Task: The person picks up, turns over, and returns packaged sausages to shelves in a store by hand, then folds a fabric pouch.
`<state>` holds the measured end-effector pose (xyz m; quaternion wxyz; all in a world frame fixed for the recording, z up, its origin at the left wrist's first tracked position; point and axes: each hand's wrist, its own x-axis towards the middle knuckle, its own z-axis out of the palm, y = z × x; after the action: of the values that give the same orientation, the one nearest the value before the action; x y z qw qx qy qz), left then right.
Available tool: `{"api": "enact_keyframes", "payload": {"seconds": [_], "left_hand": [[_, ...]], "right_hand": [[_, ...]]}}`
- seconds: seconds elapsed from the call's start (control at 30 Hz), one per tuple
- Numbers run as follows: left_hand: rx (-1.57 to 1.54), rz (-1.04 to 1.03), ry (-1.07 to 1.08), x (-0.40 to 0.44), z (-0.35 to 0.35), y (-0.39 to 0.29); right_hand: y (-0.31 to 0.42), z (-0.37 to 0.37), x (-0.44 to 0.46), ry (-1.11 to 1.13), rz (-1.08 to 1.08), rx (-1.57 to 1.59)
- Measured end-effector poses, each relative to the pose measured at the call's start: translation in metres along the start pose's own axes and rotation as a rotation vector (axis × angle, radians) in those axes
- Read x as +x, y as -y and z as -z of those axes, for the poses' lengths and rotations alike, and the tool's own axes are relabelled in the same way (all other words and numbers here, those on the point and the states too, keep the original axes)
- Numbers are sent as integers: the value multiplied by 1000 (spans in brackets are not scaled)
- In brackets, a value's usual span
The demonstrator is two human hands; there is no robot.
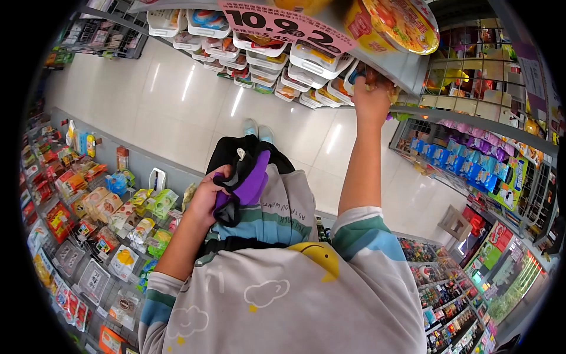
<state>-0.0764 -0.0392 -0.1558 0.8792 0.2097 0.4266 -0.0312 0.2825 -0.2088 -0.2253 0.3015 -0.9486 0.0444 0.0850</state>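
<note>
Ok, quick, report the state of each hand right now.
Left hand: closed, holding soft purple and black fabric.
Right hand: beside the white plastic bins, fingers partly hidden; open or closed, holding or not, can't be told.

Shop: pink price sign (pixel 286 25), packaged goods (pixel 112 206) crowding shelves (pixel 132 159).

Shelf (pixel 405 72) and bins (pixel 315 62) crowd the right hand (pixel 372 93); the aisle (pixel 177 112) lies open.

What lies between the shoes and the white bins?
Between shoes and white bins lies only shiny tiled floor, as the head view shows.
</note>
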Motion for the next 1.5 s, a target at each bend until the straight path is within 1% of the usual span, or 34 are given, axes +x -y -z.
{"api": "enact_keyframes", "payload": {"seconds": [0.13,0.2,0.33,0.37,0.4,0.43,0.57,0.63,0.67,0.7,0.73,0.77,0.83,0.87,0.9,0.93,0.97,1.03,1.07,1.1,1.17,1.2,1.27,1.3,1.33,1.4,1.43,1.47,1.5], "left_hand": [[-13,-18,-39,2,-1,-6],[-205,11,-117,0,-5,-12],[-269,-27,-48,-6,-11,-30],[-294,-21,-112,-7,-14,-35],[-319,-15,-177,-8,-15,-39],[-310,-18,-143,-7,-8,-40],[-226,-85,-154,-6,-5,-46],[-138,-86,-103,-7,0,-51],[-94,-88,-79,-7,2,-52],[-94,-87,-79,-6,4,-53],[-77,-128,-67,-3,5,-53],[-59,-168,-55,-2,6,-52],[-62,-154,-70,-3,4,-54],[-64,-142,-85,-4,3,-54],[-64,-142,-85,-4,4,-54],[-30,-144,-106,-5,6,-54],[5,-144,-125,-6,8,-53],[61,-155,-100,-3,10,-50],[120,-168,-82,-2,10,-48],[119,-165,-76,-2,6,-46],[350,-222,-40,-1,-3,-45],[349,-220,-39,1,-5,-43],[624,-251,54,7,-8,-42],[776,-115,7,5,-14,-48],[776,-116,6,3,-26,-51],[745,-62,258,2,-57,-48],[784,-74,295,4,-64,-45],[786,-76,284,5,-71,-42],[852,-57,312,7,-78,-40]], "right_hand": [[8,8,-5,-26,-11,19],[8,11,-7,-9,-28,41],[13,19,-16,-1,-100,41],[16,24,-19,-2,-103,42],[23,32,-24,56,-135,97],[28,37,-29,113,-167,153],[27,44,-36,131,-236,225],[20,46,-35,241,-305,424],[16,47,-35,241,-306,424],[12,48,-35,307,-349,525],[9,50,-35,373,-392,626],[6,52,-36,373,-393,626],[1,56,-40,576,-471,932],[-4,57,-41,576,-471,933],[-9,57,-43,651,-477,1021],[-14,58,-46,726,-482,1110],[-19,59,-50,723,-482,1110],[-27,64,-57,835,-513,1194],[-32,66,-61,829,-511,1191],[-38,68,-64,901,-491,1234],[-51,68,-69,1053,-458,1271],[-50,71,-75,1051,-458,1270],[-43,74,-90,1004,-506,1220],[-55,69,-91,1120,-450,1258],[-54,69,-96,1121,-450,1258],[-50,66,-111,1223,-449,1258],[-49,63,-114,1395,-356,1377],[-47,59,-120,1406,-357,1380],[-40,56,-130,1369,-355,1291]]}}
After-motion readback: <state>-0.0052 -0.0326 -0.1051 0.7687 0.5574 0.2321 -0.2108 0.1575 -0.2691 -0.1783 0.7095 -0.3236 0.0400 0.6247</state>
